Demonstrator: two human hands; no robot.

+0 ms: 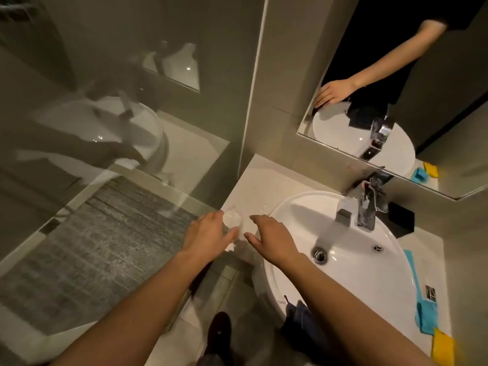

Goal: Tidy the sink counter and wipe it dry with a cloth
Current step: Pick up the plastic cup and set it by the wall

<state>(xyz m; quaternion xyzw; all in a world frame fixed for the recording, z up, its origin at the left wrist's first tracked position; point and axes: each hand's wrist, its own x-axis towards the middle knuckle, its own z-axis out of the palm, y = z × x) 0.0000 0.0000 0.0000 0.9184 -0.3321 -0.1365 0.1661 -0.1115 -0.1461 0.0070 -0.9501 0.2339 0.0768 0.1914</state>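
Note:
A clear drinking glass [232, 221] stands on the pale counter [253, 180] left of the white sink [343, 260]. My left hand [208, 235] curls around the glass, thumb and fingers on its sides. My right hand [269, 240] hovers just right of it over the sink's left rim, fingers apart and holding nothing. A blue cloth [425, 313] and a yellow cloth [443, 346] lie on the counter at the sink's right. A dark cloth [301, 317] hangs over the sink's front edge.
A chrome tap [364, 207] stands at the back of the sink, with a black holder [400, 219] behind it. The mirror [396, 88] rises at the back right. A glass shower screen [118, 128] borders the counter's left edge.

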